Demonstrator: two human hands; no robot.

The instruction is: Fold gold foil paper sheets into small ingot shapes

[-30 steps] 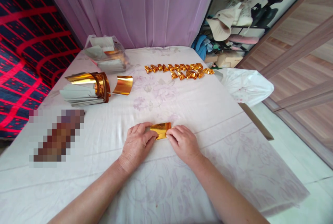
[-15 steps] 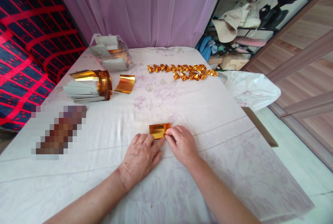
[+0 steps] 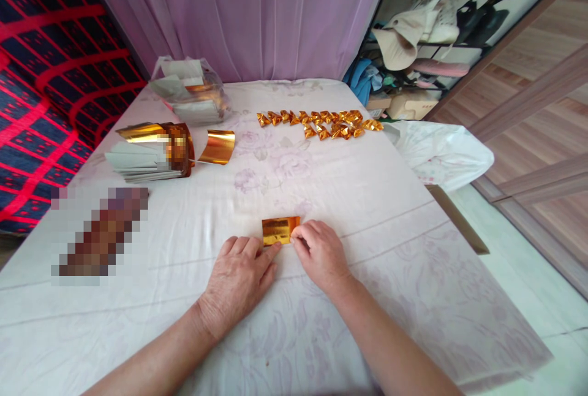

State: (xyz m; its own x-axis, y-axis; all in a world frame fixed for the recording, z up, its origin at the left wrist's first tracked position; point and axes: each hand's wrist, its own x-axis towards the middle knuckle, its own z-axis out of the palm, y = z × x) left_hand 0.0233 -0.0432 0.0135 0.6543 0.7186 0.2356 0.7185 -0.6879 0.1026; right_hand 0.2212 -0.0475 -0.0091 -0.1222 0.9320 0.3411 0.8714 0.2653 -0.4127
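A small folded gold foil paper (image 3: pixel 279 230) lies on the white flowered tablecloth (image 3: pixel 367 200) near the front middle. My left hand (image 3: pixel 239 279) rests flat on the cloth, its fingertips touching the paper's lower left edge. My right hand (image 3: pixel 320 255) pinches the paper's right end between thumb and fingers. A row of several folded gold pieces (image 3: pixel 321 123) lies at the far side of the table.
A stack of gold and silver sheets (image 3: pixel 147 151) and one curled gold sheet (image 3: pixel 217 146) sit at the far left. Behind them is a clear bag of sheets (image 3: pixel 190 91). A white plastic bag (image 3: pixel 441 151) hangs off the right edge. A purple curtain hangs behind.
My left hand has slid back off the gold paper toward me, uncovering its left half. My right hand stays on the right end.
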